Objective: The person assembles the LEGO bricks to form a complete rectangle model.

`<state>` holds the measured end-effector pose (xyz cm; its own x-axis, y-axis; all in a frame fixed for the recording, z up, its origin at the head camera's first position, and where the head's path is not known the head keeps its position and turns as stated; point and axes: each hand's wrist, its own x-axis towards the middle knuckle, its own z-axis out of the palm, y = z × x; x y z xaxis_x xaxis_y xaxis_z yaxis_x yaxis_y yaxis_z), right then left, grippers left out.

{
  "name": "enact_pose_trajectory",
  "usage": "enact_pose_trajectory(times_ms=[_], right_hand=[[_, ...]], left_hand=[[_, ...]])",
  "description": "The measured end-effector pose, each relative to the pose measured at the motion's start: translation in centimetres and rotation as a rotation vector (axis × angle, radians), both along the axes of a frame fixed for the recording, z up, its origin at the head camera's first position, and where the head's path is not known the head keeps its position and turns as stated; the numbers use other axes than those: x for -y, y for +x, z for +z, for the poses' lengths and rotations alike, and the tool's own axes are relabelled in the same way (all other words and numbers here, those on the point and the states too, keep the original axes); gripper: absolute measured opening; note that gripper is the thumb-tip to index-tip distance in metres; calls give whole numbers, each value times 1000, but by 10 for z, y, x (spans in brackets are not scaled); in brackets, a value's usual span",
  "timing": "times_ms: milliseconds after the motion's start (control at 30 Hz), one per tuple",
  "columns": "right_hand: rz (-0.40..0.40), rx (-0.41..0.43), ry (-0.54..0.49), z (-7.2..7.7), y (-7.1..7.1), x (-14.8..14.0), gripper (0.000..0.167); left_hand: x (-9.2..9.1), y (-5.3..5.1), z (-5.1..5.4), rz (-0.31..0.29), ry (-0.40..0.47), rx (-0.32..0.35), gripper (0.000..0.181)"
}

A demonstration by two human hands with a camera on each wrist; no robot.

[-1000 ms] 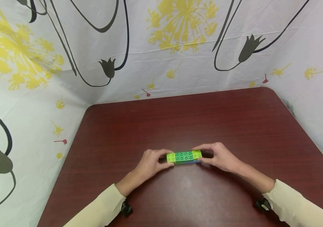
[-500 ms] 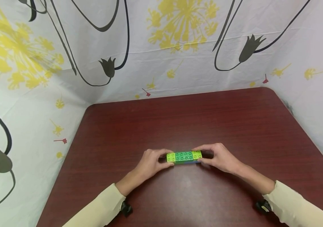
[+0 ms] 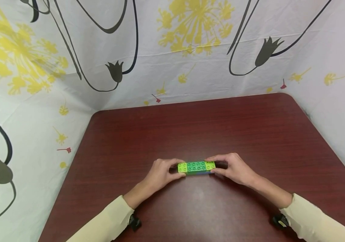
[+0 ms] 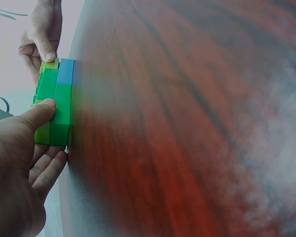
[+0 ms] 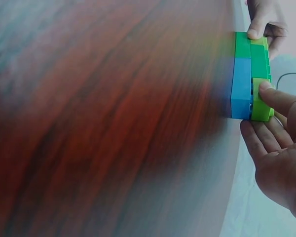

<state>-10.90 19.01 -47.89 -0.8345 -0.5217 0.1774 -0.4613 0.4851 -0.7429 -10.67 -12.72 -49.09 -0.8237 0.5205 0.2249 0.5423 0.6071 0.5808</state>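
Note:
A two-layer row of toy building bricks lies on the table between both hands. On top are a left lime brick (image 3: 182, 168), a green brick (image 3: 196, 166) in the middle and a right lime brick (image 3: 210, 165). Underneath, a lower green brick (image 4: 62, 116) sits beside a blue brick (image 5: 240, 89). My left hand (image 3: 159, 173) pinches the left lime brick between thumb and fingers. With thumb and fingers, my right hand (image 3: 236, 168) pinches the right lime brick. A thin gap shows between that brick and the blue one in the right wrist view.
The dark red wooden table (image 3: 196, 131) extends around the bricks. A white cloth (image 3: 190, 80) with flower prints hangs behind and at the sides. A small black device (image 3: 134, 222) is at the left wrist, another black device (image 3: 280, 220) at the right.
My right hand and the right lime brick have shifted very slightly left. My left hand keeps its place and its hold.

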Motion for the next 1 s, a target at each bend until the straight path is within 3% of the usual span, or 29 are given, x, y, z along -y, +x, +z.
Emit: enact_pose_trajectory(times_ms=[1000], right_hand=[[10,96,-14,-1,-5,-1,37]], left_hand=[[-2,5,1,23,-34,14,38]])
